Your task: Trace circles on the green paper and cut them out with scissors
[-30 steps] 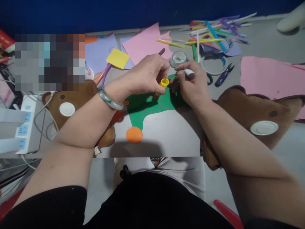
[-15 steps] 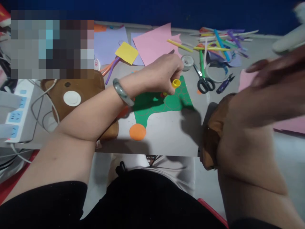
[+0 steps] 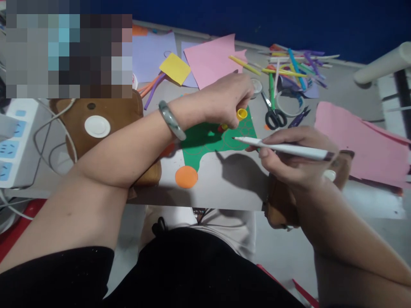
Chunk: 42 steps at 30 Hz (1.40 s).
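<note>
Your left hand [image 3: 226, 100] grip pinched on small yellow plastic cap [image 3: 242, 114], right hand [image 3: 293, 160] grip clamped on slim white pen [image 3: 289, 149], tip on green paper sheet [image 3: 218, 137].

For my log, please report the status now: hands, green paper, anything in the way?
Left hand pinches yellow cap above green paper. Right hand holds white pen, tip at the paper. Scissors lie beyond, apart.

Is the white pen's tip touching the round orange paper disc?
No, the white pen in the right hand points at the green paper sheet, apart from the orange disc.
</note>
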Each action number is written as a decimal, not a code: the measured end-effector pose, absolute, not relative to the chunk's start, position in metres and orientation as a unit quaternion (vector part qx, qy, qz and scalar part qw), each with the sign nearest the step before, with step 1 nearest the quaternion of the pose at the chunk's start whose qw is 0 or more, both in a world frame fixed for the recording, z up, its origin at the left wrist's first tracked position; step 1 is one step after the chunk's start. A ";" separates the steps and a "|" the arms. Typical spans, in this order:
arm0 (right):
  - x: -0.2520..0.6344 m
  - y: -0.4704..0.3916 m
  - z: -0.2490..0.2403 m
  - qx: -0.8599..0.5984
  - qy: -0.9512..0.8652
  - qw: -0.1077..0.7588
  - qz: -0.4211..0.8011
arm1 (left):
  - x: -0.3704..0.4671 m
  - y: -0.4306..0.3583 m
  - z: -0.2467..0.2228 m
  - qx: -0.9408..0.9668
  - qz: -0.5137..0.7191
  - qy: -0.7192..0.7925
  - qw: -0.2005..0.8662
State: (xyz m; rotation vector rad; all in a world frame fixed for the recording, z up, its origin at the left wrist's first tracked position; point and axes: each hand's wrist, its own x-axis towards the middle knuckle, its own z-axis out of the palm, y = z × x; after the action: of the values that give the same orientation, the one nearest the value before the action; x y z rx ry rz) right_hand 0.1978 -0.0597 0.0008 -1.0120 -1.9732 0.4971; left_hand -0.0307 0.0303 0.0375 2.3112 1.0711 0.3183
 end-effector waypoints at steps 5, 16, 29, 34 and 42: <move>0.185 -0.057 -0.018 -0.293 -0.881 0.372 0.008 | -0.031 0.029 0.040 0.865 0.117 0.396 0.286; 0.189 -0.059 -0.043 -0.253 -0.940 0.215 0.071 | -0.032 0.031 0.038 0.852 0.114 0.387 0.333; 0.192 -0.060 -0.048 -0.289 -0.920 0.207 0.166 | -0.033 0.028 0.040 0.865 0.134 0.387 0.289; 0.193 -0.059 -0.050 -0.266 -0.924 0.232 0.148 | -0.033 0.027 0.046 0.870 0.109 0.394 0.276; 0.193 -0.060 -0.051 -0.286 -0.925 0.210 0.135 | -0.034 0.026 0.046 0.863 0.127 0.393 0.290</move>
State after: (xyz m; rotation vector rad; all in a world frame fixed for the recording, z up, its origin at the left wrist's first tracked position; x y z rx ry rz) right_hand 0.1933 -0.0603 -0.0511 -0.7953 -2.5723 0.3746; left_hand -0.0343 0.0256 0.0459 2.3036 1.0482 0.3381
